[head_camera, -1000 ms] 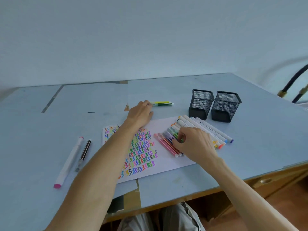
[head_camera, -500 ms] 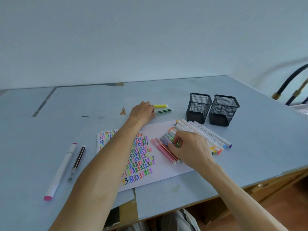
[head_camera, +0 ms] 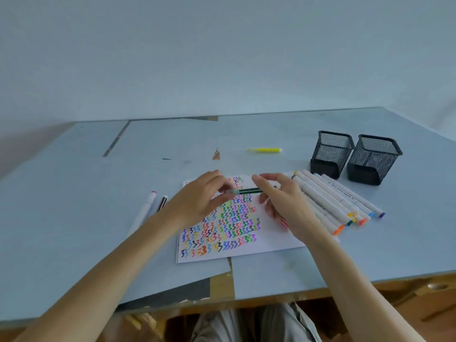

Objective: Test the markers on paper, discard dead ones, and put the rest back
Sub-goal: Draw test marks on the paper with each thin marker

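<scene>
Slim green marker (head_camera: 248,191) pinched between both hands (head_camera: 246,198).

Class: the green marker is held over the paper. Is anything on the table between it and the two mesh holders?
Yes. The row of white markers lies between the green marker and the mesh holders; lifting the marker over them clears the way.

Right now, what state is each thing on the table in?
Green marker: held level over the paper by both hands, cap end in the left.
Left hand: pinching the marker's cap end.
Right hand: gripping the marker's barrel.
Paper: flat, covered with coloured squiggles.
Yellow marker: lying alone, capped.
White markers: lying in a row, capped.
Mesh cups: upright; contents unclear.
</scene>
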